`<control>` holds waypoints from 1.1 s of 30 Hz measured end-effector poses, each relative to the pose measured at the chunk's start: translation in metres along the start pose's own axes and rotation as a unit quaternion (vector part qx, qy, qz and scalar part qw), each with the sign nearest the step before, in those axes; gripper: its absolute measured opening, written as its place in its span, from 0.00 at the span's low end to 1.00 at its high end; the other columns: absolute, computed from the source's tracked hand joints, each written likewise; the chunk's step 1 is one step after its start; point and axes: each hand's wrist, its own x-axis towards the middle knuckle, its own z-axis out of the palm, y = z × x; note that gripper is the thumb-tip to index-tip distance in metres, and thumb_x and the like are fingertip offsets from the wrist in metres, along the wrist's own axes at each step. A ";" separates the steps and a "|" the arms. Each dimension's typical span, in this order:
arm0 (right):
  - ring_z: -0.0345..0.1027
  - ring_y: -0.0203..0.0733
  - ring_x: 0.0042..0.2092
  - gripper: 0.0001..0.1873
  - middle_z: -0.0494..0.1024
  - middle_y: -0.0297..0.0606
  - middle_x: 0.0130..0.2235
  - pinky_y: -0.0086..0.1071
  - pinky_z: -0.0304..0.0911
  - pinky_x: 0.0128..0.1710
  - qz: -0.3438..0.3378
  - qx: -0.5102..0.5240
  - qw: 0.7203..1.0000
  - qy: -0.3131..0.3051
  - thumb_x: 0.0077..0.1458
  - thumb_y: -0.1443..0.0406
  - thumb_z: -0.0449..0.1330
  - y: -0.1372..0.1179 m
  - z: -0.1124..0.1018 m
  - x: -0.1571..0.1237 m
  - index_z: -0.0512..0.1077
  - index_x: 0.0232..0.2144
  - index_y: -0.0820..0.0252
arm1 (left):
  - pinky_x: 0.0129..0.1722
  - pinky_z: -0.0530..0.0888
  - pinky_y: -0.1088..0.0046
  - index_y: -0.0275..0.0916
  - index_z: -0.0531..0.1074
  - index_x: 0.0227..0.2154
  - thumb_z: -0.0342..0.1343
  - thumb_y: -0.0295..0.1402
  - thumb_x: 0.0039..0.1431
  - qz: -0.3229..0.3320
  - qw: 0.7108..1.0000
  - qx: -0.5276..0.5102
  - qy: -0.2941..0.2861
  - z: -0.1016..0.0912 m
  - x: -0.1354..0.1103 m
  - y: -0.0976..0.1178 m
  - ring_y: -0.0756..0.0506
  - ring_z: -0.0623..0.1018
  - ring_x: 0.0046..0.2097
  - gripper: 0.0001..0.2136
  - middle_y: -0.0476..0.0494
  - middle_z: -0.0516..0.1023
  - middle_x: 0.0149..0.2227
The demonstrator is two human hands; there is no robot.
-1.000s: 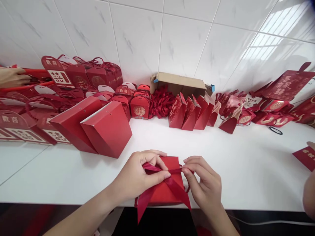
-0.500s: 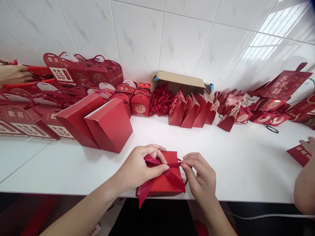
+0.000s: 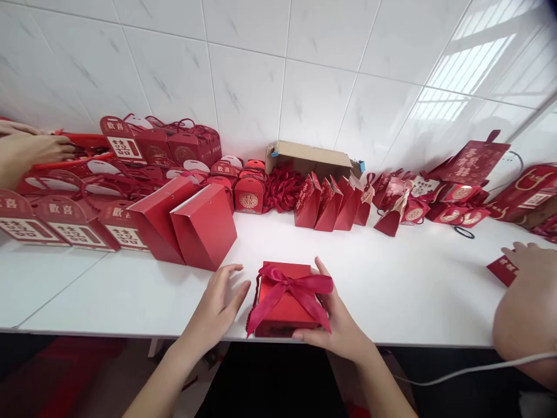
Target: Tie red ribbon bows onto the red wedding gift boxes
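A red gift box [image 3: 282,316] lies at the table's front edge, straight in front of me. A tied dark pink ribbon bow [image 3: 300,287] spreads over its top, with two tails hanging toward me. My right hand [image 3: 342,325] grips the box's right side, thumb at the front lower edge and fingers along the far side, partly hidden by the bow. Just left of the box, my left hand [image 3: 217,307] is open, thumb and fingers apart, holding nothing. A dark red twisted cord [image 3: 256,296] runs down the box's left side.
Two tall red boxes [image 3: 204,226] stand left of me, before rows of printed boxes [image 3: 72,223]. Loose ribbon [image 3: 285,188] spills from a cardboard box [image 3: 313,154] at the wall. Other people's hands show at far left [image 3: 39,148] and right [image 3: 533,261].
Both hands have let go of the ribbon, and the bow now lies spread out. My left hand has moved left off the box; my right hand has taken the box's side.
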 end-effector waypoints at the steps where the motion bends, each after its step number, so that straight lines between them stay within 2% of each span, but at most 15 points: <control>1: 0.47 0.50 0.65 0.62 0.45 0.51 0.66 0.51 0.48 0.60 0.000 0.003 1.000 0.011 0.44 0.58 0.68 0.000 0.000 -0.002 0.27 0.64 0.47 | 0.56 0.64 0.57 0.43 0.63 0.47 0.48 0.46 0.59 -0.008 1.000 0.031 0.002 0.000 -0.001 -0.005 0.39 0.67 0.57 0.17 0.41 0.68 0.53; 4: 0.56 0.51 0.61 0.64 0.52 0.51 0.63 0.51 0.54 0.58 0.001 0.008 0.998 0.065 0.43 0.58 0.69 0.003 -0.014 -0.012 0.25 0.64 0.48 | 0.55 0.65 0.56 0.43 0.60 0.49 0.49 0.45 0.59 -0.006 0.998 0.055 0.017 0.002 -0.001 -0.012 0.39 0.67 0.57 0.19 0.40 0.67 0.54; 6: 0.60 0.52 0.58 0.63 0.56 0.51 0.61 0.51 0.59 0.54 0.027 -0.029 0.984 0.175 0.44 0.56 0.67 0.008 -0.034 -0.020 0.23 0.64 0.48 | 0.56 0.65 0.55 0.43 0.59 0.50 0.50 0.45 0.58 0.001 0.999 0.044 0.029 0.004 0.000 -0.014 0.39 0.67 0.57 0.20 0.39 0.67 0.54; 7: 0.59 0.55 0.59 0.63 0.56 0.53 0.61 0.53 0.60 0.53 0.049 -0.075 0.960 0.265 0.44 0.54 0.66 0.011 -0.046 -0.024 0.22 0.64 0.50 | 0.56 0.66 0.55 0.43 0.58 0.50 0.50 0.45 0.58 0.006 0.999 0.037 0.034 0.005 0.001 -0.014 0.39 0.68 0.57 0.20 0.39 0.67 0.54; 9: 0.49 0.62 0.62 0.64 0.49 0.60 0.62 0.58 0.55 0.54 0.097 -0.208 0.855 0.464 0.45 0.51 0.64 0.020 -0.071 -0.030 0.20 0.64 0.59 | 0.55 0.67 0.55 0.43 0.59 0.50 0.51 0.45 0.57 0.016 0.999 0.028 0.044 0.004 0.002 -0.016 0.39 0.69 0.56 0.20 0.39 0.68 0.53; 11: 0.35 0.69 0.65 0.62 0.39 0.68 0.63 0.63 0.46 0.56 0.140 -0.338 0.735 0.572 0.47 0.49 0.61 0.031 -0.089 -0.036 0.24 0.64 0.71 | 0.53 0.68 0.55 0.43 0.61 0.49 0.51 0.46 0.56 0.016 0.998 0.039 0.050 0.003 0.003 -0.018 0.38 0.70 0.55 0.20 0.39 0.69 0.53; 12: 0.33 0.71 0.65 0.58 0.37 0.68 0.64 0.64 0.44 0.56 0.150 -0.384 0.715 0.564 0.48 0.49 0.59 0.036 -0.095 -0.038 0.30 0.65 0.73 | 0.52 0.69 0.55 0.44 0.63 0.48 0.51 0.46 0.56 0.014 0.997 0.051 0.048 0.003 0.004 -0.018 0.37 0.70 0.55 0.19 0.40 0.70 0.52; 13: 0.32 0.70 0.65 0.51 0.38 0.67 0.64 0.64 0.44 0.57 0.154 -0.424 0.723 0.523 0.51 0.50 0.57 0.041 -0.098 -0.039 0.38 0.65 0.73 | 0.52 0.70 0.56 0.44 0.64 0.46 0.51 0.47 0.56 0.015 0.997 0.064 0.042 0.003 0.004 -0.019 0.37 0.71 0.54 0.19 0.41 0.71 0.52; 15: 0.39 0.66 0.65 0.35 0.44 0.59 0.65 0.62 0.47 0.56 0.149 -0.477 0.771 0.395 0.56 0.54 0.52 0.048 -0.097 -0.039 0.55 0.61 0.66 | 0.51 0.70 0.58 0.44 0.67 0.44 0.51 0.47 0.55 0.029 0.995 0.087 0.025 0.003 0.005 -0.019 0.38 0.72 0.53 0.17 0.42 0.72 0.50; 17: 0.43 0.61 0.64 0.26 0.51 0.53 0.64 0.62 0.48 0.56 0.163 -0.506 0.794 0.294 0.60 0.57 0.46 0.048 -0.090 -0.037 0.63 0.57 0.59 | 0.50 0.71 0.60 0.43 0.69 0.42 0.51 0.47 0.55 0.053 0.993 0.105 0.013 0.004 0.006 -0.019 0.38 0.73 0.52 0.16 0.43 0.73 0.48; 21: 0.37 0.61 0.66 0.30 0.51 0.50 0.65 0.63 0.41 0.59 0.204 -0.511 0.818 0.171 0.62 0.51 0.41 0.029 -0.066 -0.027 0.57 0.61 0.58 | 0.49 0.71 0.59 0.43 0.70 0.40 0.51 0.47 0.55 0.084 0.987 0.133 0.010 0.006 0.007 -0.019 0.38 0.73 0.50 0.16 0.42 0.74 0.46; 24: 0.28 0.60 0.67 0.34 0.41 0.43 0.67 0.60 0.34 0.62 0.140 -0.490 0.860 0.020 0.60 0.46 0.41 0.006 -0.038 -0.016 0.48 0.64 0.52 | 0.50 0.70 0.58 0.44 0.71 0.38 0.51 0.46 0.55 0.094 0.985 0.146 0.002 0.007 0.007 -0.018 0.38 0.72 0.50 0.14 0.42 0.74 0.45; 27: 0.21 0.58 0.67 0.34 0.35 0.41 0.68 0.58 0.29 0.63 0.087 -0.462 0.879 -0.080 0.62 0.47 0.37 -0.010 -0.005 0.000 0.43 0.65 0.54 | 0.52 0.69 0.58 0.44 0.70 0.38 0.51 0.45 0.56 0.110 0.983 0.150 -0.005 0.007 0.006 -0.017 0.38 0.72 0.51 0.13 0.42 0.74 0.46; 30: 0.18 0.56 0.66 0.34 0.32 0.44 0.67 0.57 0.24 0.63 0.089 -0.448 0.883 -0.113 0.63 0.49 0.32 -0.011 0.020 0.023 0.40 0.66 0.58 | 0.52 0.69 0.58 0.43 0.69 0.39 0.50 0.43 0.58 0.111 0.984 0.142 -0.008 0.006 0.004 -0.015 0.39 0.71 0.51 0.12 0.41 0.73 0.46; 33: 0.18 0.56 0.66 0.36 0.32 0.48 0.67 0.56 0.21 0.62 0.103 -0.457 0.878 -0.101 0.62 0.49 0.31 0.000 0.035 0.059 0.40 0.66 0.62 | 0.51 0.70 0.59 0.43 0.68 0.41 0.49 0.42 0.59 0.097 0.987 0.129 -0.010 0.004 0.000 -0.012 0.40 0.72 0.51 0.11 0.41 0.73 0.46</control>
